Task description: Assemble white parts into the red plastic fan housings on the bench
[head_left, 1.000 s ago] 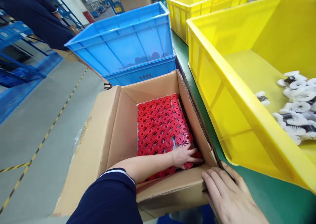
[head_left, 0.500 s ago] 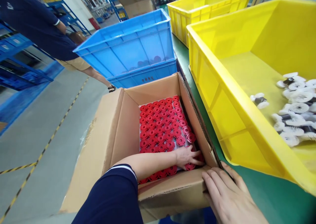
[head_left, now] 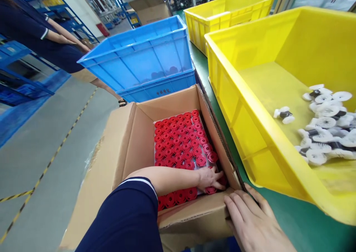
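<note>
An open cardboard box (head_left: 130,141) holds rows of red round plastic parts (head_left: 178,141) with ringed tops and dark centres. My left hand (head_left: 210,178) reaches down into the near right corner of the box. Its fingers close around a red round part there; the fingertips are partly hidden among the parts. My right hand (head_left: 254,218) grips the box's near right corner from outside, its fingers bent over the cardboard edge. Pale sheet shows between some red parts near my left hand.
Right of the box, a large yellow bin (head_left: 236,92) contains white gear-like parts (head_left: 325,122). Another yellow bin (head_left: 200,26) stands behind it on the green table (head_left: 294,215). Stacked blue crates (head_left: 139,55) stand beyond the box. A person (head_left: 47,37) is at the left.
The view has shifted slightly, and the person at the left has changed arm position. My left hand stays in the same corner among the red parts, and my right hand stays on the box.
</note>
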A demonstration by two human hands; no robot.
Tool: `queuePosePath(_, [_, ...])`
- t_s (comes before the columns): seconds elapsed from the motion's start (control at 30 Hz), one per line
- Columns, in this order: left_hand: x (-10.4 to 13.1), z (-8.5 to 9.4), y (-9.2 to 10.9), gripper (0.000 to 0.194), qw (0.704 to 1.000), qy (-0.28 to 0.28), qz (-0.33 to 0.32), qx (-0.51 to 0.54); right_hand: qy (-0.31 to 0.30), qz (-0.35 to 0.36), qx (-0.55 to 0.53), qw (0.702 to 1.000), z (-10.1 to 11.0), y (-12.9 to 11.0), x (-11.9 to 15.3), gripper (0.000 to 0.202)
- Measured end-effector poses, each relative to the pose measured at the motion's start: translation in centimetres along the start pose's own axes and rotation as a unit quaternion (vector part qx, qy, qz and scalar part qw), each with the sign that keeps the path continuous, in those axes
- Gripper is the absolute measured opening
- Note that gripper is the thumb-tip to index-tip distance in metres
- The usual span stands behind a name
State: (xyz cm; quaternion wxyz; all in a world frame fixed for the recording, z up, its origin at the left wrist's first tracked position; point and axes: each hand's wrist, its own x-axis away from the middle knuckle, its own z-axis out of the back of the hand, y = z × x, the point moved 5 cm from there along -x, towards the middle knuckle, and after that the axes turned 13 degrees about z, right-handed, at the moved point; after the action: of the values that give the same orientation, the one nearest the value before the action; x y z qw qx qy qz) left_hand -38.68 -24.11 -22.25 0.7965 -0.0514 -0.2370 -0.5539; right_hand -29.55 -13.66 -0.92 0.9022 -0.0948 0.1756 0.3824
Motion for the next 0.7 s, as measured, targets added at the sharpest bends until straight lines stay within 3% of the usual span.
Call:
queuePosePath(0.23, [0.8, 0.5, -0.3, 0.059, 0.999, -0.018, 0.004, 0.045, -0.009, -0.002, -0.017, 1.000, -0.5, -0.1, 0.3, 0.041])
queuePosePath(0.47, [0.8, 1.3, -0.4, 0.047, 0.989, -0.033, 0.026, 0.140, -0.012, -0.011, -0.032, 0.999, -0.4, -0.2, 0.4, 0.040])
queuePosePath(0.6, [2.2, 3.3, -1.2, 0.051, 0.968, -0.005, 0.073, 0.239, -0.019, -0.023, -0.035, 0.999, -0.3, -0.3, 0.1, 0.032])
queuePosePath(0.7, [5.0, 6.0, -2.4, 0.057, 0.929, 0.054, 0.132, 0.341, -0.017, -0.033, -0.040, 0.998, -0.2, -0.3, 0.0, 0.024])
